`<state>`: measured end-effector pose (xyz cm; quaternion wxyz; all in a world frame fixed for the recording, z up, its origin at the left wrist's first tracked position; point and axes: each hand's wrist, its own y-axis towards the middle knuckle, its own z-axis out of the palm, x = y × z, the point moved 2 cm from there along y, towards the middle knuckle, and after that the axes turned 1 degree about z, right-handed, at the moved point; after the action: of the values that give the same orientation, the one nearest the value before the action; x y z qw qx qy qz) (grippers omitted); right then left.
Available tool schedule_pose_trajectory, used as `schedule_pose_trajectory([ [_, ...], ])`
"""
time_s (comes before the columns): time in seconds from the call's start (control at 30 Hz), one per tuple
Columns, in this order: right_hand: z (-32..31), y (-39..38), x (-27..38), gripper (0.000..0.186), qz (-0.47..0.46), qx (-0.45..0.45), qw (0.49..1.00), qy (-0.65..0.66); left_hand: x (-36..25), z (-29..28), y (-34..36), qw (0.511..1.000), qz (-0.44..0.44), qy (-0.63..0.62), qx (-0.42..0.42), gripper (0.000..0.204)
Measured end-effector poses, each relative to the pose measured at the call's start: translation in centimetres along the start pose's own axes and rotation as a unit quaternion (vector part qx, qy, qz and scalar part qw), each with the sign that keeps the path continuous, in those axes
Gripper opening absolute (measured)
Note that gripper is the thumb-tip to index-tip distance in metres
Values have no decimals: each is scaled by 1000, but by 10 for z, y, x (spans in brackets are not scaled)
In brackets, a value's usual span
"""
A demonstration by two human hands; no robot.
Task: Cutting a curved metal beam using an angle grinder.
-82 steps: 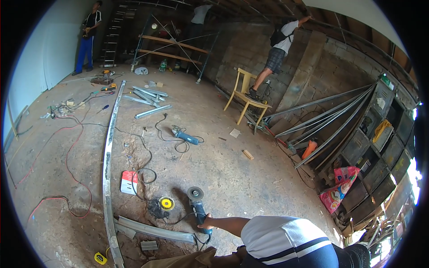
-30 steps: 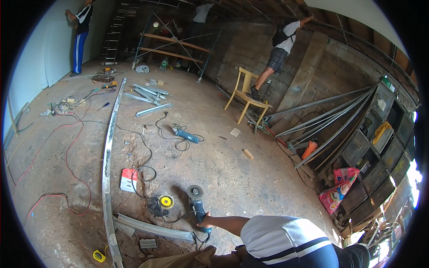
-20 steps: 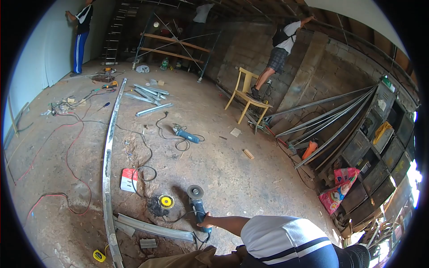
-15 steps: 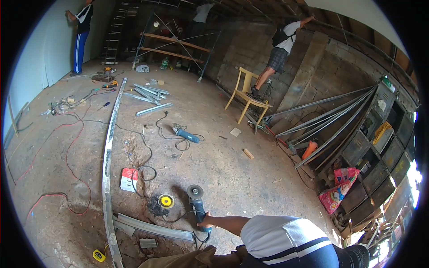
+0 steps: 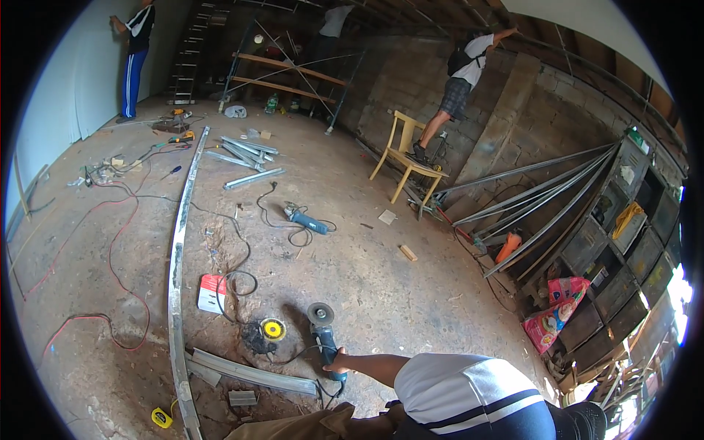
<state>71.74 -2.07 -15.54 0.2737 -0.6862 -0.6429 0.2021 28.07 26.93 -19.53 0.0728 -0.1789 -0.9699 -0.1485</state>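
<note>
My right hand (image 5: pixel 339 362) is closed around the body of a dark blue angle grinder (image 5: pixel 328 345), whose cutting disc (image 5: pixel 320 314) points away from me on the concrete floor. Left of it lie a yellow disc (image 5: pixel 271 329) on a dark patch, a red-and-white card (image 5: pixel 212 292) and black cord. A bent metal channel (image 5: pixel 265 380) and a long straight channel (image 5: pixel 178 260) lie nearby, with a yellow tape measure (image 5: pixel 162 417) at lower left. My left hand is out of sight.
Another angle grinder (image 5: pixel 307 220) and metal studs (image 5: pixel 247 155) lie ahead. A person (image 5: pixel 133 66) faces the left wall; another (image 5: pixel 458 84) stands on a wooden chair (image 5: pixel 402 165), reaching overhead. Scaffolding (image 5: pixel 282 64) stands behind. Lockers (image 5: pixel 623 242) and leaning channels (image 5: pixel 535 191) are on the right.
The person at the left has turned to the wall and raised their hands to it since the earliest frame. My right hand stays on the grinder, almost unmoved.
</note>
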Motion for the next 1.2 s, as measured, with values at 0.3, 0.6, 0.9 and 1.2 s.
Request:
schedule_pose_trajectory([
  [0.3, 2, 3, 1, 114, 9, -7, 1000, 7, 1, -24, 9, 994, -41, -53, 86, 50],
  [0.6, 6, 12, -2, 112, 17, -1, 1000, -2, -5, -38, 12, 987, -48, -62, 142, 52],
  [0.9, 5, 10, -1, 112, 14, 0, 1000, -16, 3, 18, -3, 999, 4, -19, 42, 56],
  [1.2, 5, 9, -1, 112, 17, 7, 1000, 11, 19, -47, 23, 955, -8, -164, 247, 52],
])
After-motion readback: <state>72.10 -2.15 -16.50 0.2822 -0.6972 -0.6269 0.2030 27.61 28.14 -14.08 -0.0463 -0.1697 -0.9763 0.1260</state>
